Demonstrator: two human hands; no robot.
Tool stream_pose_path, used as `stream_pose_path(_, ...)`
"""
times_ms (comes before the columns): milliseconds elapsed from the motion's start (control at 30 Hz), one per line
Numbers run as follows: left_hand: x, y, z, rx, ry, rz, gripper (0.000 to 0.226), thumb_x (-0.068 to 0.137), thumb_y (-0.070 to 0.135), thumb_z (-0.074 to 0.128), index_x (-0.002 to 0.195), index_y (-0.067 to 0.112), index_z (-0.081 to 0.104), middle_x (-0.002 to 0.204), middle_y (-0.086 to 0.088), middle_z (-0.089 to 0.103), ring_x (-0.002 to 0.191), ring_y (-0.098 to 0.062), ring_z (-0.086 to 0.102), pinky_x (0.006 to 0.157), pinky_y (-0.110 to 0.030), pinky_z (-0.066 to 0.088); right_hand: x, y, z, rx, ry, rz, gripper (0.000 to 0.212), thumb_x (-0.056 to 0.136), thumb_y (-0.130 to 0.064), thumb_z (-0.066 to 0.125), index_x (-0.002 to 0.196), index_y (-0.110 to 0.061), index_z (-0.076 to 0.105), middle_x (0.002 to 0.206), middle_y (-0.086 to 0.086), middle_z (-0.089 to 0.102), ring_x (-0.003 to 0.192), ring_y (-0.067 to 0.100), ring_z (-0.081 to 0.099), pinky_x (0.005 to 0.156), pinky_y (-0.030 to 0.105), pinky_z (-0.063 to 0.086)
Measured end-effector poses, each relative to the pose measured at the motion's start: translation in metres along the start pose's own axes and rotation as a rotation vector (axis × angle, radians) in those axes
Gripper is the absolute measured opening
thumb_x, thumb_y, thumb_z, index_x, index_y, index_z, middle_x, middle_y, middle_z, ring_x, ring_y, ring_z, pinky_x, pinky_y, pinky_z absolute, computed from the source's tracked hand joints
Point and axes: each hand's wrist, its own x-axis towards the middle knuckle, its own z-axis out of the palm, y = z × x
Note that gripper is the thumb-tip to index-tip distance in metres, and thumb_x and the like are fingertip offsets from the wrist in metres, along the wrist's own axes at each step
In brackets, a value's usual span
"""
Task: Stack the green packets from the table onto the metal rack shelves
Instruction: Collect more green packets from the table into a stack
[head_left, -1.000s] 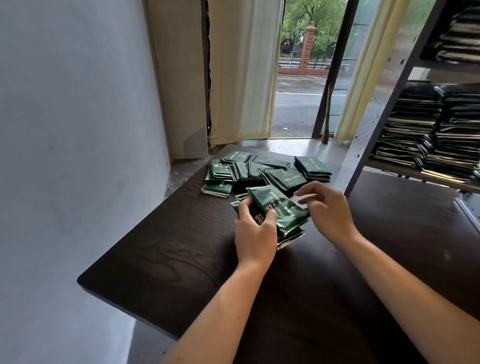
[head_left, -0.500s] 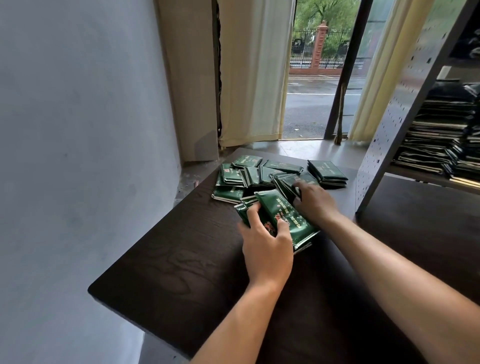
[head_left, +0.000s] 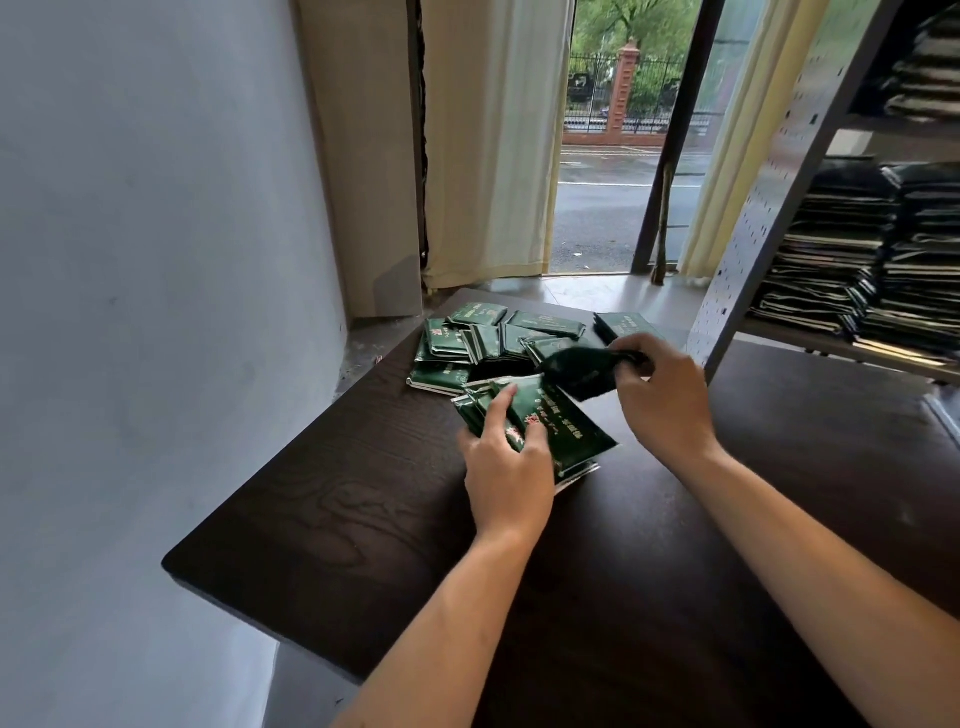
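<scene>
Several green packets (head_left: 485, 340) lie scattered at the far end of the dark wooden table (head_left: 322, 499). My left hand (head_left: 506, 467) grips a small stack of green packets (head_left: 563, 431) near the table's middle, fingers curled over its near edge. My right hand (head_left: 662, 395) pinches a single green packet (head_left: 584, 371), lifted and blurred, just above and behind that stack. The metal rack (head_left: 769, 208) stands at the right, its shelves holding tall piles of dark packets (head_left: 872, 260).
A pale blue wall runs along the left of the table. Cream curtains and an open doorway to a wet street lie beyond the table's far end. The rack's perforated upright (head_left: 727, 322) meets the table just right of my right hand.
My right hand has picked one packet out of the far pile and lifted it back toward the stack. My left hand stays on the stack.
</scene>
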Motion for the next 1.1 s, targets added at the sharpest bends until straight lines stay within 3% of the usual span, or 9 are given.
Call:
stream_pose_path(100,0.002,0.000,-0.003,-0.168,0.031,-0.041,0.036,0.102,0.032,0.047,0.136,0.042,0.055,0.133,-0.005,0.047,0.102,-0.007,0.051,0.100,-0.034,0.038,-0.016,-0.001,-0.005,0.136,-0.095,-0.044,0.036,0.088,0.009,0.053,0.083,-0.023,0.069,0.091,-0.018,0.069,0.081,0.005,0.065,0.068,0.010,0.046)
stream_pose_path(167,0.001,0.000,-0.003,-0.240,0.030,-0.032,0.033,0.104,0.043,0.044,0.134,0.040,0.056,0.134,-0.002,0.050,0.100,0.008,0.044,0.099,-0.032,0.035,-0.027,0.005,-0.003,0.209,-0.161,-0.044,0.043,0.086,0.013,0.051,0.079,-0.025,0.068,0.098,-0.015,0.072,0.087,-0.001,0.066,0.074,0.018,0.051)
stream_pose_path(267,-0.002,-0.001,-0.003,-0.239,-0.011,-0.039,0.047,0.096,0.060,0.050,0.137,0.037,0.053,0.134,-0.002,0.045,0.104,-0.003,0.045,0.095,-0.028,0.031,-0.037,0.015,0.003,0.289,-0.216,-0.051,0.049,0.080,0.021,0.048,0.075,-0.023,0.068,0.100,-0.010,0.074,0.098,0.002,0.067,0.082,0.024,0.055)
stream_pose_path(467,-0.001,0.002,-0.005,-0.151,0.014,-0.052,0.057,0.087,0.032,0.071,0.140,0.035,0.048,0.126,0.001,0.043,0.086,0.006,0.043,0.088,-0.022,0.031,-0.030,0.002,0.001,0.645,-0.301,0.050,0.039,0.069,0.024,0.040,0.081,-0.001,0.068,0.092,0.014,0.074,0.088,0.014,0.073,0.070,0.019,0.056)
stream_pose_path(533,-0.001,0.003,-0.004,-0.150,0.022,-0.071,0.058,0.088,0.031,0.070,0.141,0.034,0.045,0.123,0.002,0.043,0.090,-0.002,0.047,0.088,-0.023,0.032,-0.016,0.003,0.004,0.665,-0.265,0.146,0.033,0.070,0.014,0.043,0.081,-0.003,0.069,0.090,0.015,0.072,0.088,0.022,0.071,0.079,0.035,0.060)
stream_pose_path(600,-0.001,0.004,-0.003,-0.135,0.035,-0.075,0.058,0.089,0.031,0.068,0.141,0.033,0.043,0.122,0.002,0.042,0.098,-0.012,0.049,0.089,-0.025,0.033,0.004,0.010,0.017,0.456,-0.215,0.206,0.032,0.081,0.011,0.047,0.081,-0.012,0.070,0.091,0.013,0.072,0.089,0.029,0.069,0.088,0.049,0.056)
stream_pose_path(700,-0.002,0.005,-0.002,-0.110,0.045,-0.046,0.056,0.090,0.029,0.068,0.140,0.033,0.044,0.122,0.001,0.041,0.095,-0.013,0.049,0.087,-0.024,0.033,0.031,0.020,0.041,-0.009,-0.320,0.143,0.023,0.086,-0.008,0.060,0.101,-0.023,0.070,0.106,0.004,0.073,0.103,0.027,0.067,0.092,0.043,0.054)
stream_pose_path(900,-0.001,0.001,-0.002,-0.083,0.028,-0.037,0.054,0.090,0.030,0.065,0.139,0.035,0.043,0.127,0.000,0.041,0.099,-0.013,0.053,0.078,-0.021,0.036,0.059,0.036,0.076,-0.442,-0.459,0.038,0.073,0.090,-0.031,0.069,0.154,-0.021,0.034,0.159,0.008,0.036,0.145,0.029,0.032,0.116,0.045,0.034)
stream_pose_path(1100,-0.001,0.000,-0.001,-0.054,0.008,-0.035,0.057,0.090,0.032,0.065,0.141,0.037,0.039,0.124,0.002,0.039,0.100,-0.013,0.053,0.084,-0.025,0.038,0.050,0.037,0.076,-0.501,-0.350,-0.021,0.044,0.101,-0.029,0.054,0.145,-0.029,0.051,0.143,0.008,0.059,0.126,0.032,0.057,0.100,0.043,0.047)
